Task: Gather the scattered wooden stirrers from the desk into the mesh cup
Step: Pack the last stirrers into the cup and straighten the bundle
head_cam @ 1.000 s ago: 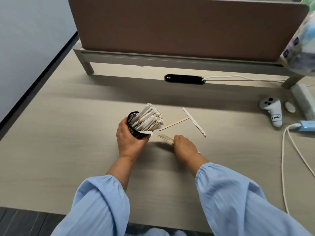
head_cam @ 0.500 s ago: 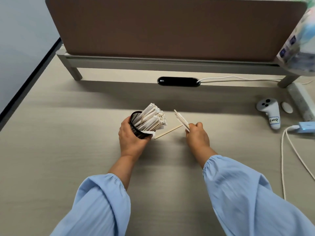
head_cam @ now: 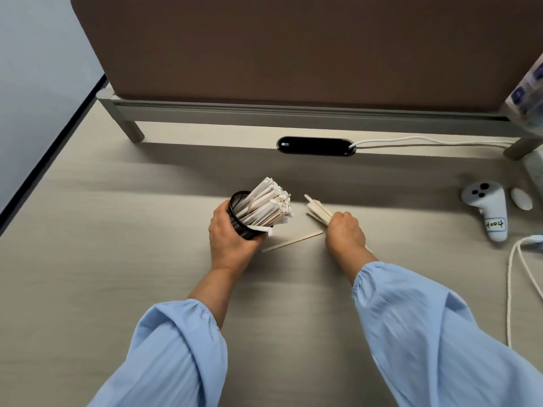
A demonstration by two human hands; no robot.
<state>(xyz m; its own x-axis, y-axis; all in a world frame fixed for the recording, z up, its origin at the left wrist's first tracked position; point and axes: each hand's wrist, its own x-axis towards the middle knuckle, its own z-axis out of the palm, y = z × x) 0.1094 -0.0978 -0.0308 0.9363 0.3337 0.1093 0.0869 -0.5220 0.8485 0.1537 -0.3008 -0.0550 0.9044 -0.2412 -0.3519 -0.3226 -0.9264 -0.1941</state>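
My left hand (head_cam: 232, 239) grips a black mesh cup (head_cam: 241, 218), tilted to the right and packed with paper-wrapped stirrers (head_cam: 266, 205). My right hand (head_cam: 344, 232) is closed around a small bundle of stirrers (head_cam: 318, 210) whose ends stick out up and to the left, just right of the cup's mouth. One bare wooden stirrer (head_cam: 291, 241) lies flat on the desk between my two hands, slanting from lower left to upper right.
A brown partition on a grey rail (head_cam: 293, 110) closes the back of the desk. A black cable port (head_cam: 316, 146) sits below it. At the right lie a white controller (head_cam: 486, 212), a small white oval (head_cam: 521, 198) and white cables (head_cam: 511, 289).
My right hand picked stirrers off the desk, including the white one at the right, and carried them up beside the cup. The left hand has kept its hold on the cup.
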